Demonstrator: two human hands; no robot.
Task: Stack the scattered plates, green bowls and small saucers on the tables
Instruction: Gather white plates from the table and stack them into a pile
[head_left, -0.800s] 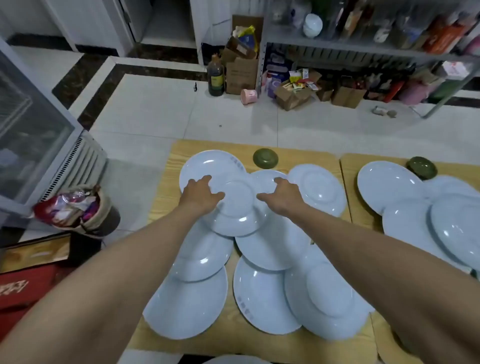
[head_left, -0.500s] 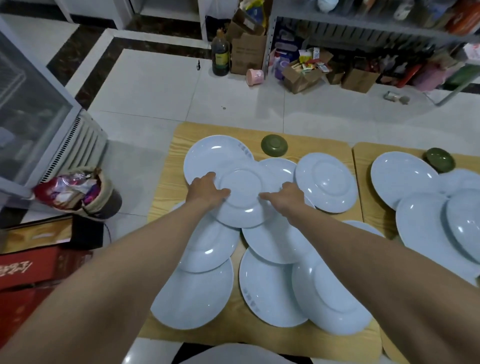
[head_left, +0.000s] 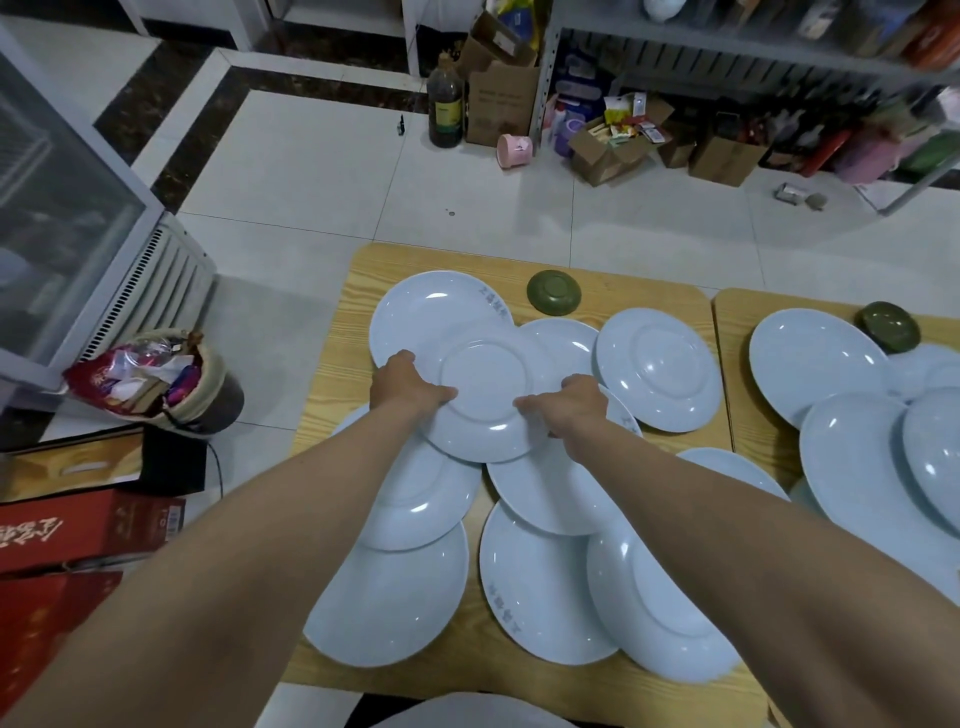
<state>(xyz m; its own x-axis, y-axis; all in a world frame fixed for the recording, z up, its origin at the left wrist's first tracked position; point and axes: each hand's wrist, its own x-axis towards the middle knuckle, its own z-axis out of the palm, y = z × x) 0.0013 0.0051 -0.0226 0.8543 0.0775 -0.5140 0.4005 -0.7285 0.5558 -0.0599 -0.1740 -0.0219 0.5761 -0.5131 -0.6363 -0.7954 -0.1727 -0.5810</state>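
Several pale blue plates lie scattered and overlapping on a wooden table (head_left: 332, 395). An upturned plate (head_left: 485, 387) sits on top in the middle. My left hand (head_left: 408, 387) grips its left rim, thumb on the plate's underside. My right hand (head_left: 569, 405) grips its right rim the same way. A green bowl (head_left: 554, 292), upside down, rests at the table's far edge. On a second table (head_left: 737, 322) to the right lie more blue plates (head_left: 815, 364) and another green bowl (head_left: 887, 327).
A glass-fronted cabinet (head_left: 67, 244) stands at the left, with a full waste bin (head_left: 171, 384) and red boxes (head_left: 78, 535) beside the table. Across the tiled floor are a dark bottle (head_left: 445, 106), cardboard boxes (head_left: 501, 101) and a cluttered metal shelf (head_left: 753, 57).
Both hands have closed in on the upturned middle plate and now grip its rims, and the plate has shifted slightly toward me. The camera has tilted, moving the tables lower in view.
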